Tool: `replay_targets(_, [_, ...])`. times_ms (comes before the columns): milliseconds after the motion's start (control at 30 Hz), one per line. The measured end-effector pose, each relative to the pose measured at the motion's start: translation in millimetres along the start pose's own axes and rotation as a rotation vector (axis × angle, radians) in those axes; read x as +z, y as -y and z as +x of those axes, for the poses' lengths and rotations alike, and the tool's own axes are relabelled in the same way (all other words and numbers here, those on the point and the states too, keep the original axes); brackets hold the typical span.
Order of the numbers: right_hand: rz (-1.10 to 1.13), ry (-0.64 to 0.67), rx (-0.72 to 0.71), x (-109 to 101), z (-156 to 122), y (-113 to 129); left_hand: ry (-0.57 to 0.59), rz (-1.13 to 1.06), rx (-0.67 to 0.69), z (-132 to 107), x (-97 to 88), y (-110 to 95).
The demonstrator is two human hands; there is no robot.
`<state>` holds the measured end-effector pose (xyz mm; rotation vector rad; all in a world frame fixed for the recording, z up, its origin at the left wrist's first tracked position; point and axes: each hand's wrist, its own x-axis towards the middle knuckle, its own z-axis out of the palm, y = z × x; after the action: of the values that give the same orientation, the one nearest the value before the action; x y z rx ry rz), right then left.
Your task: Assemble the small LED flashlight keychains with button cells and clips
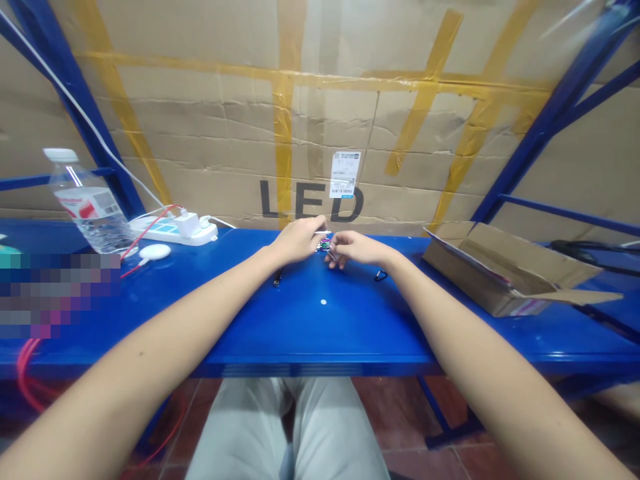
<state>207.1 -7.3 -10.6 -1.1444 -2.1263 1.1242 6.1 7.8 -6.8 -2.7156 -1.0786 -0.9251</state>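
My left hand (299, 239) and my right hand (356, 249) meet at the back middle of the blue table (310, 327). Both are curled around a small cluster of coloured metal clips (325, 246), green and pink with silvery parts. The left fingers pinch the cluster from the left and the right fingers grip it from the right. A small black clip (381, 275) lies on the table just right of my right hand. A short dark piece (275, 281) lies under my left wrist. A tiny white dot (323, 302) sits nearer the front.
An open cardboard box (510, 273) lies at the right. At the left stand a clear water bottle (93, 210), a white power strip (173, 228) with a charger and a white puck (155, 251) on a red cable. Taped cardboard marked LED (310, 200) backs the table.
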Motion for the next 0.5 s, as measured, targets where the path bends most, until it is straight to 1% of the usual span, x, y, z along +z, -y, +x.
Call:
replay_targets(100, [0.308, -0.08, -0.051, 1.0, 2.7, -6.0, -0.016, -0.051, -0.022, 0.3, 1.3, 2.4])
replay_targets(200, [0.471, -0.119, -0.087, 2.7, 6.2, -10.4, -0.024, -0.106, -0.034, 0.2, 3.0, 3.9])
replay_targets(267, [0.473, -0.153, -0.084, 3.6, 8.4, -11.9, -0.018, -0.137, -0.039, 0.0, 4.5, 4.6])
replay_targets(333, [0.428, -0.221, -0.075, 4.0, 10.0, -12.6, -0.013, -0.155, -0.054, 0.3, 6.3, 5.5])
replay_targets(400, [0.386, -0.291, -0.071, 4.0, 10.8, -12.8, -0.016, -0.16, -0.088, 1.4, 8.1, 6.6])
replay_targets(500, [0.323, -0.347, -0.092, 3.2, 11.1, -12.4, -0.013, -0.175, -0.156, 3.7, 10.1, 8.3])
